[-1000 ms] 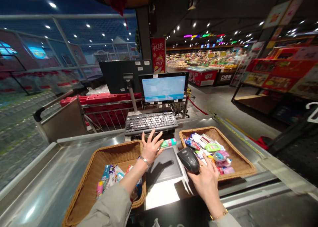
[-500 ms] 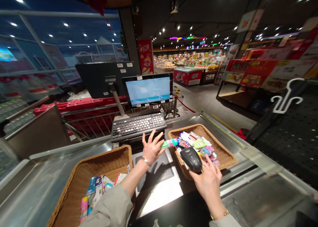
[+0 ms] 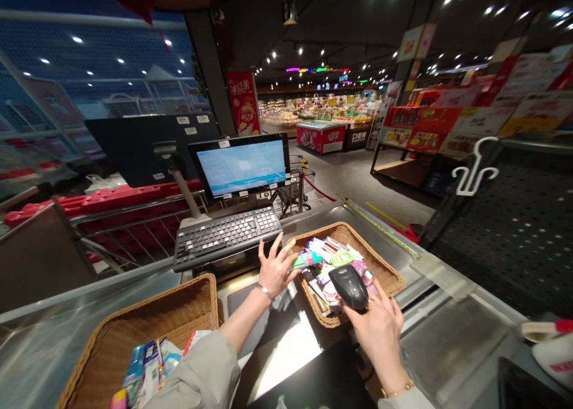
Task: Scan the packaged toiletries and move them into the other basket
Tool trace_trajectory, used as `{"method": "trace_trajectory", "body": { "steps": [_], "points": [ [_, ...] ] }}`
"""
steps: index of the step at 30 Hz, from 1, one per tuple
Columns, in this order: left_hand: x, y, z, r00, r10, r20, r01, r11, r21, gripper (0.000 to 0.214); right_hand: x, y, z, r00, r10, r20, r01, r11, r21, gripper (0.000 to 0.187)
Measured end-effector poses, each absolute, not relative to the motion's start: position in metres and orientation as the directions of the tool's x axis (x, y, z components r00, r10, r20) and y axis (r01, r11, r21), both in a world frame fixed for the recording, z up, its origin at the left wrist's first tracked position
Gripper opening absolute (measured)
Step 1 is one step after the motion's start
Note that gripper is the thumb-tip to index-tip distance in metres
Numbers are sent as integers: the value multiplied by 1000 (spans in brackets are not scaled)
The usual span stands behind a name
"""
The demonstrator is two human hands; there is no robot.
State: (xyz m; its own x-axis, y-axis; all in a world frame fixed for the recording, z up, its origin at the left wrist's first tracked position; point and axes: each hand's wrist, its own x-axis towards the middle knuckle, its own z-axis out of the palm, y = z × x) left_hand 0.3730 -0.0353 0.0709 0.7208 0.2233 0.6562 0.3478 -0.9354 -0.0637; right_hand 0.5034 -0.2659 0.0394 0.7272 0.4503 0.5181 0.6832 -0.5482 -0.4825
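In my left hand, a small green, teal and pink tube-shaped package is pinched between the fingers. It hangs over the left side of the right wicker basket, which holds a pile of small packaged goods. My right hand grips a black handheld barcode scanner, its head above the basket's near part and pointing toward the packages. A lime-green package lies on the pile. The scanner covers some of the goods, and the far fingers of my right hand are partly hidden behind it.
The left wicker basket contains several colourful packets, partly covered by my left sleeve. A black keyboard and a lit monitor stand behind the metal counter. A white hanger hangs at right.
The view has turned right, so baskets, keyboard and monitor shift left. Relative to the right basket, my left hand with the package and my right hand with the scanner are farther right.
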Motion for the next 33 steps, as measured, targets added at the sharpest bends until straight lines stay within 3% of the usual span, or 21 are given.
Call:
{"method": "trace_trajectory", "body": {
  "steps": [21, 29, 33],
  "points": [
    [446, -45, 59, 739, 189, 646, 266, -964, -22, 26, 540, -297, 35, 782, 363, 507, 605, -638, -476, 36],
    [476, -55, 56, 712, 367, 598, 453, -891, 8, 44, 544, -297, 40, 798, 361, 482, 586, -651, -483, 37],
    [468, -51, 60, 715, 398, 575, 479, -878, 12, 46, 544, -291, 42, 803, 376, 461, 587, -629, -509, 37]
  ]
}}
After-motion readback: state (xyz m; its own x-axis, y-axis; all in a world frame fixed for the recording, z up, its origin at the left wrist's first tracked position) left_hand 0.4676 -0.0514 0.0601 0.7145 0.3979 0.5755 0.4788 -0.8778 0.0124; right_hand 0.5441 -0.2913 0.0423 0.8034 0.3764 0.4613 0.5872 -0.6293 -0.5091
